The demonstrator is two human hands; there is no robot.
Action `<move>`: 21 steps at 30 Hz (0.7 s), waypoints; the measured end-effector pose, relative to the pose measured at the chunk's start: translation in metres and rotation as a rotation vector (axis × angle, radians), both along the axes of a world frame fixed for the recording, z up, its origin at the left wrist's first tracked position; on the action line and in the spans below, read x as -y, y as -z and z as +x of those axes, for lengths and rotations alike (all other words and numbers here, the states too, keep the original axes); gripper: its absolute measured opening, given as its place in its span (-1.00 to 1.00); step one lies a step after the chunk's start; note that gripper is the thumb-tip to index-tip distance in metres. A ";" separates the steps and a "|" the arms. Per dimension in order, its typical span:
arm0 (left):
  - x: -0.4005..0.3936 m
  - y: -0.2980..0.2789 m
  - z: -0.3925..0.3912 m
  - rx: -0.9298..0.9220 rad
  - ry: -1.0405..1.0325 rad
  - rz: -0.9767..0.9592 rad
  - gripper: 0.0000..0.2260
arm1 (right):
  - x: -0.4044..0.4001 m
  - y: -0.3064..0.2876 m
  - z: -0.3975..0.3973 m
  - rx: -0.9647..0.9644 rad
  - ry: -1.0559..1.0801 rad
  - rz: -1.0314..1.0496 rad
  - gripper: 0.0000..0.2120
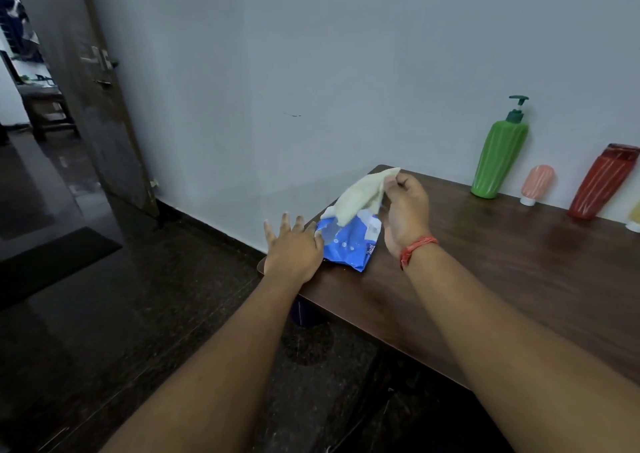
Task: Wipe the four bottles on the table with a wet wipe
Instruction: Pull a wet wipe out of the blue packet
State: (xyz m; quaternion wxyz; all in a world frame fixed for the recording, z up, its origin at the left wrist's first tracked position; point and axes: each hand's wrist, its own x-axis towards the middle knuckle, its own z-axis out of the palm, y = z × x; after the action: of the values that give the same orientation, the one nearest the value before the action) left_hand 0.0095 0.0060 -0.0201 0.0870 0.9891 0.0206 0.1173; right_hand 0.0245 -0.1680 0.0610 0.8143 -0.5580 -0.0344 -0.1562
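Two bare forearms reach in from the near edge. The left hand (294, 244) lies flat with fingers spread, its thumb side pressing on the left end of a blue wipe packet (349, 244) at the near left corner of the dark wooden desk (485, 279). The right hand (405, 210), a red thread band (417, 250) around its wrist, is raised just beside the packet, thumb and fingertips pinched on the top corner of a pale wet wipe (363, 194). The wipe hangs down and left from that pinch, its lower end touching the packet's opening.

Farther along the desk, well apart from both hands, the bottles stand against the wall: a tall green pump bottle (498, 161), a small pink bottle (536, 182) on a white cap beside it, then a red bottle (602, 182), leaning in the wide-angle view. A yellowish bottle (635, 215) is cut by the right edge.

Beyond is a plain grey-white wall (311, 71). Left of the desk lies dark polished floor (104, 314) with a black mat (52, 262), and an open brown door (86, 88) shows another room
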 end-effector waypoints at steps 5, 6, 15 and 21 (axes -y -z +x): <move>0.007 -0.003 -0.007 -0.002 -0.028 -0.004 -0.46 | 0.023 -0.013 -0.011 -0.053 0.024 0.120 -0.87; 0.008 -0.005 -0.009 -0.003 -0.034 -0.005 -0.43 | 0.028 -0.013 -0.014 -0.063 0.032 0.121 -0.88; 0.035 -0.008 -0.038 0.190 -0.011 0.019 -0.32 | 0.089 -0.008 -0.044 -0.110 0.097 0.126 -0.83; 0.095 -0.008 -0.049 0.317 0.263 0.092 -0.32 | 0.133 -0.002 -0.063 -0.111 0.113 0.121 -0.84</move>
State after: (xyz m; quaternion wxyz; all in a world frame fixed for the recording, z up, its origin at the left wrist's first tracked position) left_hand -0.0397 -0.0893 -0.0120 0.0584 0.9554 -0.1278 0.2598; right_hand -0.0381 -0.3014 0.0632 0.8371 -0.5165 0.0520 -0.1726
